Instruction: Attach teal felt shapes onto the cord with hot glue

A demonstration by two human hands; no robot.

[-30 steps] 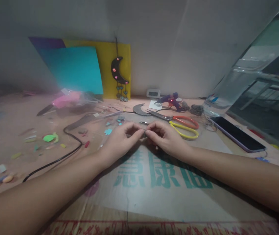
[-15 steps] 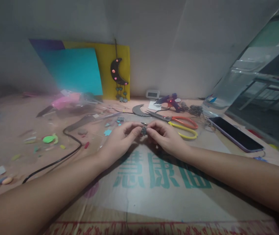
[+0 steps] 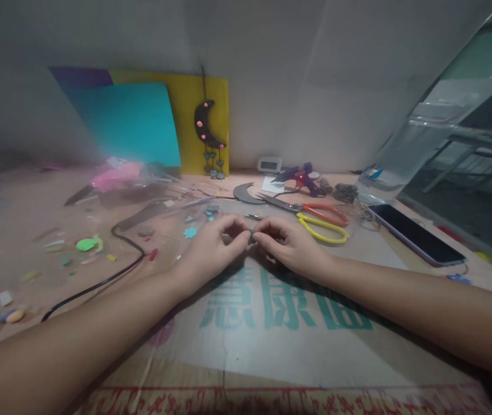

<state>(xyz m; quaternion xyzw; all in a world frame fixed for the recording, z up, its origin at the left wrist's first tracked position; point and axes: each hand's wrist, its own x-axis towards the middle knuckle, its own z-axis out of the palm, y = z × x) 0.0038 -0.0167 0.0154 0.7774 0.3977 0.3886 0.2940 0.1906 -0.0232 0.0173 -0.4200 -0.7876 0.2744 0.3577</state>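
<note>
My left hand (image 3: 211, 245) and my right hand (image 3: 287, 242) meet fingertip to fingertip over a flattened cardboard sheet (image 3: 272, 340) with teal printed characters. Both pinch one small dark grey piece (image 3: 251, 235), which is mostly hidden between the fingertips. Both hands have curled fingers and rest low, near the cardboard.
Orange and yellow scissors (image 3: 315, 219) lie just beyond my right hand. A purple glue gun (image 3: 300, 176), a dark crescent cutout (image 3: 246, 195), a phone (image 3: 414, 233) and a black cable (image 3: 116, 259) lie around. Coloured sheets (image 3: 133, 121) and a hanging moon ornament (image 3: 206, 124) lean against the wall. Foam scraps litter the left.
Half a second ago the small grey piece showed openly between my fingertips. Now my fingers have closed over it and it is nearly hidden. The hands stay in the same place.
</note>
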